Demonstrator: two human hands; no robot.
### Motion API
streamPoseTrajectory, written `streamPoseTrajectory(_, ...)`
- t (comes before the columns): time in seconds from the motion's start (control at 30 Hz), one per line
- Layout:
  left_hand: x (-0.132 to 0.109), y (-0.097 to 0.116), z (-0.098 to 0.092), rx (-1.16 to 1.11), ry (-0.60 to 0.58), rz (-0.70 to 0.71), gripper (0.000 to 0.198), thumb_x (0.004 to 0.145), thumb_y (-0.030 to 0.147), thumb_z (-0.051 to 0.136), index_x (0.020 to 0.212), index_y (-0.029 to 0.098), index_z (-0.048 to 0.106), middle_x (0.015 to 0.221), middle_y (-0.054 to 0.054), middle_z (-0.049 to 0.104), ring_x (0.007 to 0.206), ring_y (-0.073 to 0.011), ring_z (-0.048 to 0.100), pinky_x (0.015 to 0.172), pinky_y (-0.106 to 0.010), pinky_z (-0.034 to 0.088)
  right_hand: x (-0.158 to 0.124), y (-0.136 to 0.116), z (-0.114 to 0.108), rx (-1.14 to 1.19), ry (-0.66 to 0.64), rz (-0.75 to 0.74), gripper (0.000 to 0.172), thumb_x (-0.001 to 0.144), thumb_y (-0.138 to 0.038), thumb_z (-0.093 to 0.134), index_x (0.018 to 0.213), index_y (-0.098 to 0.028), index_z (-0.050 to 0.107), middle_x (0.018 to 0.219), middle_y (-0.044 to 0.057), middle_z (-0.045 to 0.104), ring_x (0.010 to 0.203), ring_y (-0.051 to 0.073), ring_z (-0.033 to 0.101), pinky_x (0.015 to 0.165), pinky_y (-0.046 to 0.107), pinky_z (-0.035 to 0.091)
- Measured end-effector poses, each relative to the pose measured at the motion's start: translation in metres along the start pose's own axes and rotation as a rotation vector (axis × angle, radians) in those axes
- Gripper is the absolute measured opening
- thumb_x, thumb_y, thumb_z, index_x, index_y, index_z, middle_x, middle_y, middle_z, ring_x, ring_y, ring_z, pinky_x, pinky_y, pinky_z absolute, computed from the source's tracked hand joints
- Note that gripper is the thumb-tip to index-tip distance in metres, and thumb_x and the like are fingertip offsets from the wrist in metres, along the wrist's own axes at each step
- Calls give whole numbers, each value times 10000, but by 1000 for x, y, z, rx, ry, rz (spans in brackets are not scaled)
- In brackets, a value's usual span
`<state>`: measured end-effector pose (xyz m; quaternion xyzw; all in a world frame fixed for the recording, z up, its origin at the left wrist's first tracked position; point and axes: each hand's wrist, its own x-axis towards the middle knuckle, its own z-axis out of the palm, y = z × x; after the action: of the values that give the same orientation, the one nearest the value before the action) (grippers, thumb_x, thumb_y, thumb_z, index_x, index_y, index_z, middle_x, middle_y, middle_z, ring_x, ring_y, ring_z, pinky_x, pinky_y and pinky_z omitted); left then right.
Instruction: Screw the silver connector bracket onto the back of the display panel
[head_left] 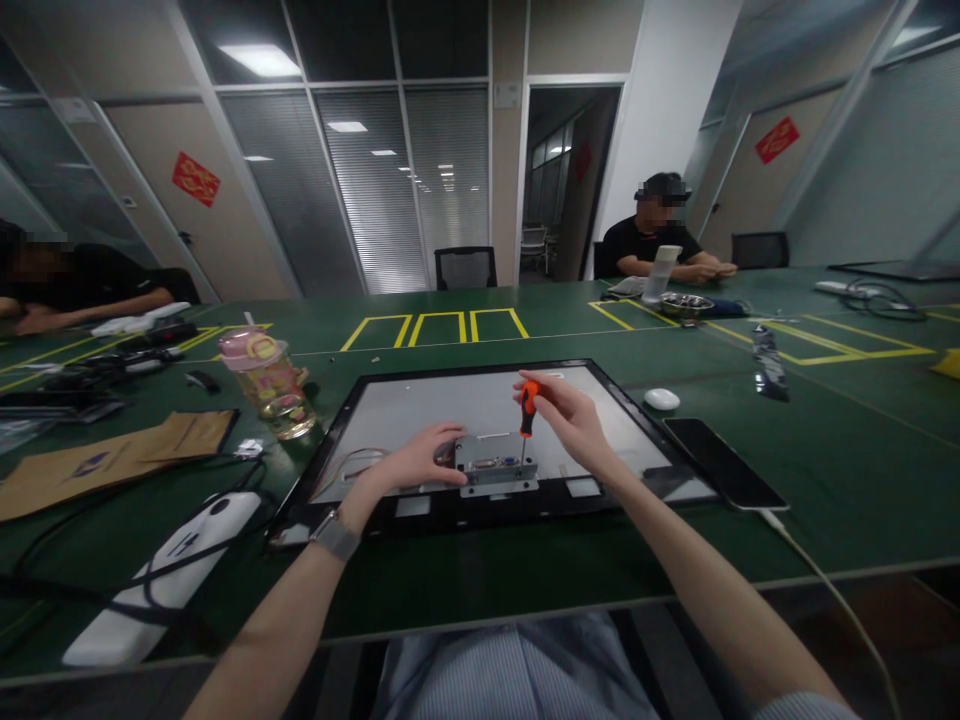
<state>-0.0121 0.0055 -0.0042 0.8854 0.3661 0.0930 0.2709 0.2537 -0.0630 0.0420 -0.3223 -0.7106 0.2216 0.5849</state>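
A flat display panel with a black frame (592, 375) lies on the green table, its pale grey back facing up. Near its close edge sits a metal bracket (499, 487) with a row of connector ports. My left hand (420, 457) grips the left side of this bracket, fingers behind and thumb in front. In my right hand (574, 415) is an orange and black screwdriver (529, 405), held upright by its handle. Its shaft points down to the right end of the bracket; whether the tip sits in a screw is too small to tell.
Left of the panel stand a pink-lidded drink bottle (266, 380), a brown paper bag (120, 455) and a white power strip (169, 580) with black cables. On the right lie a phone (724, 465) on a charging cable and a white case (662, 400). Two people sit across the table.
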Motion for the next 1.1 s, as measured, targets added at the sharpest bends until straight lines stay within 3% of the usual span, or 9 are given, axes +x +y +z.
streamPoseTrajectory(0.17,-1,4,-1,9,4,10,769,680,567,699,1333,230,471,1463,-90,369,1353,-276,335,1128,-394,264,1,3,1,-190,108,-67,253,823,-292,633,1072,-256,659,987,64,601,877,192,595,820,374,510)
streamPoseTrajectory(0.33,-2,6,-2,8,1,0,761,679,549,708,1333,239,472,1458,-84,381,1352,-279,336,1129,-399,258,2,1,-3,-68,-94,-24,349,927,-282,449,1266,-272,535,1072,74,629,919,189,628,840,390,519)
streamPoseTrajectory(0.5,-2,8,-3,13,-9,-23,772,681,533,713,1342,224,462,1470,-91,364,1360,-273,319,1133,-392,248,2,1,-1,-258,42,-56,327,845,-301,603,1168,-249,611,939,60,629,798,180,611,790,368,525)
streamPoseTrajectory(0.57,-1,6,-2,10,-8,-23,778,681,553,705,1346,234,457,1472,-88,360,1366,-275,308,1134,-396,244,2,1,-1,-280,51,-74,304,855,-310,587,1151,-249,620,962,69,629,841,193,613,807,382,521)
streamPoseTrajectory(0.67,0,0,0,1,-2,-8,801,669,596,691,1353,258,447,1473,-80,357,1368,-283,301,1134,-414,242,0,1,0,-126,-11,-36,329,916,-304,475,1231,-258,560,1058,82,638,961,209,619,867,417,509)
streamPoseTrajectory(0.77,0,-2,1,-5,-5,2,806,668,609,685,1356,268,443,1473,-75,356,1367,-290,300,1132,-424,246,-1,2,1,-10,-18,13,339,913,-290,484,1246,-269,543,1067,73,631,925,192,631,861,406,518)
streamPoseTrajectory(0.93,0,1,0,-4,-4,-3,797,673,603,686,1353,261,449,1471,-77,359,1365,-296,302,1131,-431,246,1,-1,1,-239,100,-74,273,822,-267,623,1093,-254,648,932,55,587,841,190,599,820,389,509)
streamPoseTrajectory(1.1,0,0,2,-19,11,14,790,665,589,700,1341,256,465,1459,-83,375,1355,-281,327,1128,-404,259,-1,-4,-1,-137,-39,-66,336,923,-242,438,1230,-274,574,1110,78,614,984,212,614,872,416,493)
